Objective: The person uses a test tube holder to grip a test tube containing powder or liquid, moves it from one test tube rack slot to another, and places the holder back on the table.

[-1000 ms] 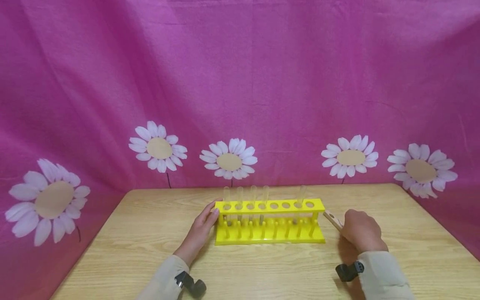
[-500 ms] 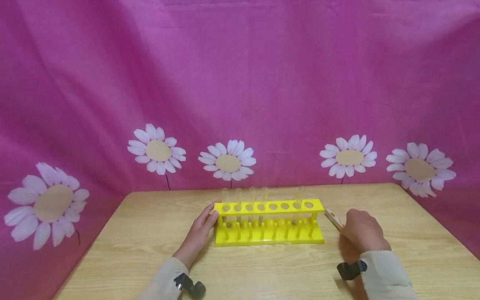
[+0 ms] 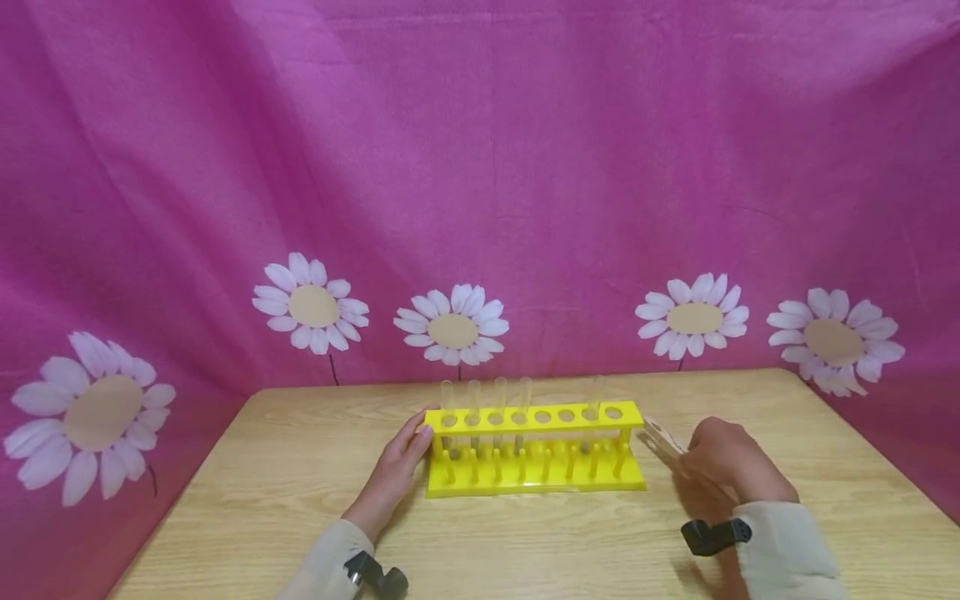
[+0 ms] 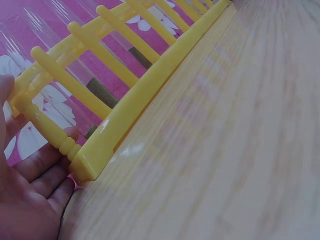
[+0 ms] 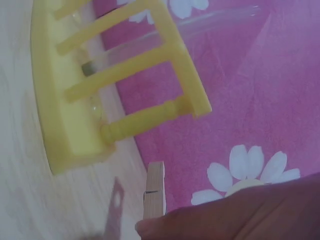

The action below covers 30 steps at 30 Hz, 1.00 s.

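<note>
A yellow test tube rack (image 3: pixel 536 492) stands on the table, with several glass test tubes upright in its holes. One tube (image 3: pixel 597 388) is near the right end, apart from the group at the left. Dark material (image 4: pixel 102 93) shows at the bottom of the tubes. My left hand (image 3: pixel 397 467) holds the rack's left end, thumb in front and fingers behind the end post. Just right of the rack, my right hand (image 3: pixel 731 462) grips a wooden test tube holder (image 5: pixel 155 192), its tip pointing toward the rack's right end. Most of its handle is hidden inside the hand.
The wood-grain table (image 3: pixel 510 550) runs back to a pink cloth (image 3: pixel 480 167) printed with white daisies. Front pegs (image 3: pixel 546 467) line the rack's base. Wrist cameras on both sleeves, the right one (image 3: pixel 715 536) included, hang low over the table.
My right hand has shifted slightly right and toward me, and the wooden holder looks blurred. The left hand stays on the rack's end. The whole view has drifted a little.
</note>
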### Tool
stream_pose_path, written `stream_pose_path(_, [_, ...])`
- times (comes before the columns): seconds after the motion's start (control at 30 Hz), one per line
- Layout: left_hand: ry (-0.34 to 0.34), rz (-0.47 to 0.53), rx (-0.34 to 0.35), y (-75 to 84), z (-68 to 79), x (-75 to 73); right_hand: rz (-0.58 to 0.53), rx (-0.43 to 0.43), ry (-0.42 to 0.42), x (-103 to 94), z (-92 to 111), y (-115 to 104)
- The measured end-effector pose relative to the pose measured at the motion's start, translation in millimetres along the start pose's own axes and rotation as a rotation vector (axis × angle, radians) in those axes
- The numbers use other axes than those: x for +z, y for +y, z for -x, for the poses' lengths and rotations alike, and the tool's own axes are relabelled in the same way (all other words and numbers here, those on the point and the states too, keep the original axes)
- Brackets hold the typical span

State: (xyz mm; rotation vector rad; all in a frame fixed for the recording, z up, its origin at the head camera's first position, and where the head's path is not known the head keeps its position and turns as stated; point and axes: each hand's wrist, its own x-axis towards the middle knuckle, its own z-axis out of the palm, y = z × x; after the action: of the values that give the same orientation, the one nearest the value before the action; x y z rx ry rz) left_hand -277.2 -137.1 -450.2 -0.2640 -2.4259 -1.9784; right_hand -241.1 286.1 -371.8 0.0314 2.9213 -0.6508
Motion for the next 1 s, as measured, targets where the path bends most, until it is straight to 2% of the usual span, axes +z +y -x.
stream_pose_path(0.1, [0.005, -0.009, -0.001, 0.1, 0.3, -0.4, 0.002, -0.034, 0.005, -1.8, -2, -3])
stream_pose_path(0.33, [0.006, -0.022, -0.05, 1.5, 0.4, -0.6, -0.001, 0.006, -0.016, -5.0, -1, -9])
stream_pose_path(0.47, [0.006, -0.025, -0.041, 0.7, 1.0, -0.7, -0.021, 0.026, -0.016, -6.0, 0, -10])
stream_pose_path(0.6, [0.01, -0.018, -0.027, 0.5, 0.8, -0.9, -0.065, 0.041, 0.013, -5.6, 0, -10])
stream_pose_path(0.77, [0.021, -0.029, -0.058, 0.0, 1.5, -0.6, -0.119, 0.061, 0.059, -5.4, 0, -12])
stream_pose_path(1.0, [0.02, -0.03, -0.051, 1.9, 1.4, 0.9, -0.13, 0.033, 0.173, -11.7, 2, -18])
